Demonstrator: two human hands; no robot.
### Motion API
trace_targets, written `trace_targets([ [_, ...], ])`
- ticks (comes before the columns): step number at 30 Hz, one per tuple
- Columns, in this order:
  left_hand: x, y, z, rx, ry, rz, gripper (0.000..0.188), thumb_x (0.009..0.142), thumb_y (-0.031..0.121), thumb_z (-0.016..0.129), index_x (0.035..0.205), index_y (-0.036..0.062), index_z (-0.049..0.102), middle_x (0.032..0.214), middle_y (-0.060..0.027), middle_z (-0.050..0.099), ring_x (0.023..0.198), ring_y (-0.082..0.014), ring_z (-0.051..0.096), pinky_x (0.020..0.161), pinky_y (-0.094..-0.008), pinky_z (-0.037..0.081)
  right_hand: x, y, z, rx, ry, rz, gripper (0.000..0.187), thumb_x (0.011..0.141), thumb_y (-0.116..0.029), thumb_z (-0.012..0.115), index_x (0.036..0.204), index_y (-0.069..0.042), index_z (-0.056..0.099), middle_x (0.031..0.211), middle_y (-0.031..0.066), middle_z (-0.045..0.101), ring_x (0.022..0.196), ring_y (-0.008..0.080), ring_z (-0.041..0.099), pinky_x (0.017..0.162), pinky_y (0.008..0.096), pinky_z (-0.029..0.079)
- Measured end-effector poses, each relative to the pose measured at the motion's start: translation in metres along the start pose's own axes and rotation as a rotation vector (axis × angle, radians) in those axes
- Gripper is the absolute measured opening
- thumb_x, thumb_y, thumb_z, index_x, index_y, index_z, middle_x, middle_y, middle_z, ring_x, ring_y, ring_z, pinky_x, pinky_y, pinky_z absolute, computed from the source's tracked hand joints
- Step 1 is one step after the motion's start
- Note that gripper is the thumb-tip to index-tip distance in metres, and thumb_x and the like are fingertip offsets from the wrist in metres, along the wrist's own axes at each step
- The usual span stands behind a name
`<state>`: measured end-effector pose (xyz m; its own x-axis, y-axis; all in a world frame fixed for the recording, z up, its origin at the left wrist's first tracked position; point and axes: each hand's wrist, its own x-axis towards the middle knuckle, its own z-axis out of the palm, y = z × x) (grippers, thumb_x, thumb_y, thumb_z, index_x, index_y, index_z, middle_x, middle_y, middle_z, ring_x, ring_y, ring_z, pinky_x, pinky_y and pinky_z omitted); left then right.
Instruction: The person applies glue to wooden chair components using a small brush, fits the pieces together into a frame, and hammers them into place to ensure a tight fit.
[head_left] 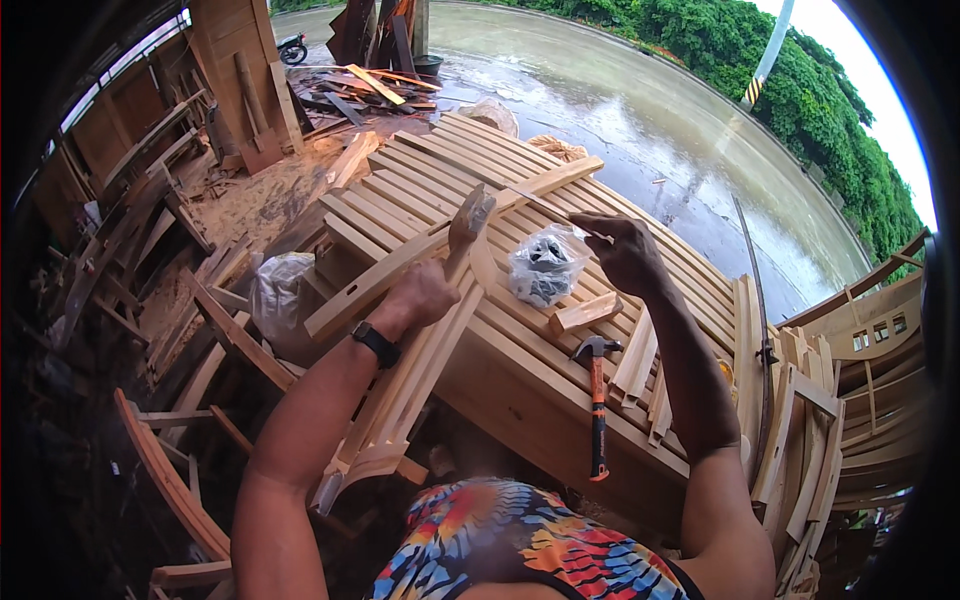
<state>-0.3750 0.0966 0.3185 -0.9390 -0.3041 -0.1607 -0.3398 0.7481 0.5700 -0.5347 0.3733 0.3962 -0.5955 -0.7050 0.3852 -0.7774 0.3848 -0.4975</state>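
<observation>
My left hand (pixel 420 293), below a dark wristwatch, is closed around the edge of a slatted wooden frame (pixel 425 362). One end of the frame lies on the bench and the other reaches towards my body. My right hand (pixel 628 252) is raised over the bench, its fingers bent round a thin, straight stick-like tool (pixel 538 203) that points up and left; its exact kind is unclear. Between my hands sits a clear plastic bag (pixel 548 265) with dark contents. A wood block (pixel 585 313) and a claw hammer (pixel 598 400) with an orange and black handle lie nearer me.
Rows of wooden strips (pixel 400 185) cover the bench, with a slotted rail (pixel 375 283) across them. Curved chair parts (pixel 180 485) crowd the left floor; more wooden parts (pixel 815 440) lean at right. Scrap wood (pixel 375 90) lies beyond, by a wet road (pixel 600 75).
</observation>
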Motion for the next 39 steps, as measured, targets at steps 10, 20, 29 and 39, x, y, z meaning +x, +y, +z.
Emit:
trace_targets([
  [10, -0.005, 0.005, -0.006, 0.076, -0.001, 0.033, 0.050, 0.084, 0.025, 0.060, 0.117, -0.0126, 0.063, 0.123, -0.0381, 0.063, 0.122, -0.0479, 0.060, 0.109, -0.0478, 0.047, -0.007, -0.022, 0.023, -0.233, 0.132, -0.208, 0.041, 0.084, 0.004, 0.063, 0.118, -0.012, 0.078, 0.120, 0.0064, 0.076, 0.099, 0.0310, 0.067, 0.086, 0.0404, 0.056],
  [20, -0.003, 0.001, 0.002, 0.079, 0.033, 0.019, 0.048, 0.086, 0.027, 0.059, 0.111, -0.0129, 0.067, 0.120, -0.0372, 0.064, 0.120, -0.0473, 0.062, 0.106, -0.0462, 0.049, -0.021, -0.041, 0.034, -0.362, 0.107, -0.234, 0.047, 0.080, 0.002, 0.062, 0.122, -0.012, 0.075, 0.120, 0.0036, 0.074, 0.099, 0.0287, 0.065, 0.089, 0.0398, 0.055],
  [29, -0.002, -0.001, 0.003, 0.151, 0.017, 0.036, 0.046, 0.090, 0.027, 0.059, 0.112, -0.0128, 0.068, 0.123, -0.0360, 0.064, 0.119, -0.0467, 0.063, 0.106, -0.0455, 0.050, -0.034, -0.064, 0.019, -0.315, 0.037, -0.304, 0.034, 0.089, 0.000, 0.064, 0.118, -0.011, 0.077, 0.122, 0.0075, 0.075, 0.090, 0.0295, 0.064, 0.081, 0.0400, 0.055],
  [39, -0.009, 0.013, -0.007, 0.085, -0.034, 0.007, 0.050, 0.090, 0.028, 0.059, 0.119, -0.0130, 0.064, 0.127, -0.0359, 0.063, 0.122, -0.0466, 0.062, 0.106, -0.0477, 0.050, -0.025, -0.041, 0.018, -0.262, 0.119, -0.217, 0.036, 0.087, 0.001, 0.063, 0.117, -0.013, 0.078, 0.119, 0.0051, 0.076, 0.096, 0.0300, 0.068, 0.084, 0.0401, 0.057],
])
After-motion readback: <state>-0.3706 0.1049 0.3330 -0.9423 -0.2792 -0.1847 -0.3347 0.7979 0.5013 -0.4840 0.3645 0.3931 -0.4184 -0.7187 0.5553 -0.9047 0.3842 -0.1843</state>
